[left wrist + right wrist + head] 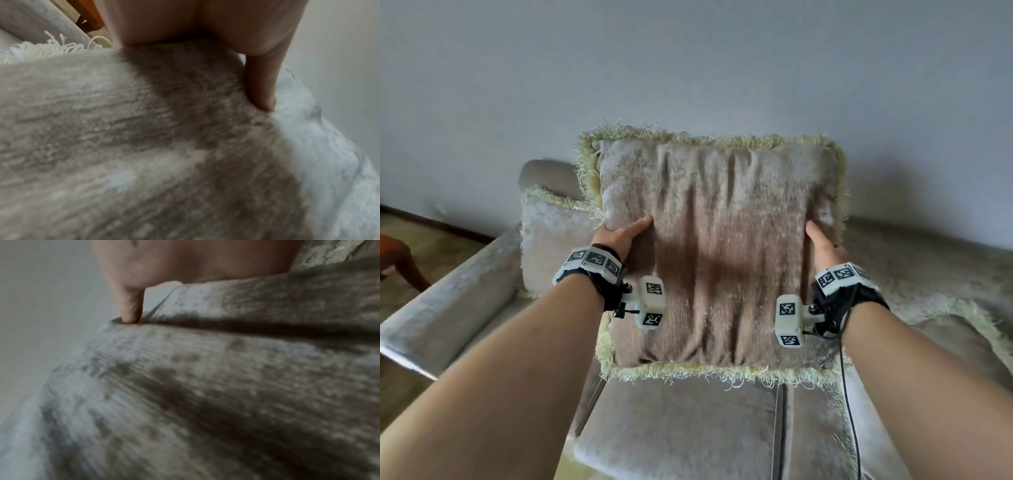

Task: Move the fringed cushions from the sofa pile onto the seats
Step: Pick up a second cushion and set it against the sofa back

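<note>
I hold a large beige velvet cushion (717, 253) with a pale yellow fringe upright in the air above the sofa seat (681, 431). My left hand (621, 233) grips its left edge, thumb on the front face and fingers hidden behind. My right hand (822, 241) grips the right edge the same way. The left wrist view shows my left thumb (260, 84) pressed into the cushion (144, 146). In the right wrist view my right thumb (131, 306) digs into a fold of the cushion (205, 386). Another fringed cushion (551, 236) leans in the sofa's left corner. A third fringed cushion (959, 329) lies at the right.
The sofa armrest (448, 301) runs along the left. A wooden chair leg (400, 260) stands on the floor beyond it. A plain grey wall (688, 68) rises behind the sofa. A black cable (849, 394) hangs from my right wrist.
</note>
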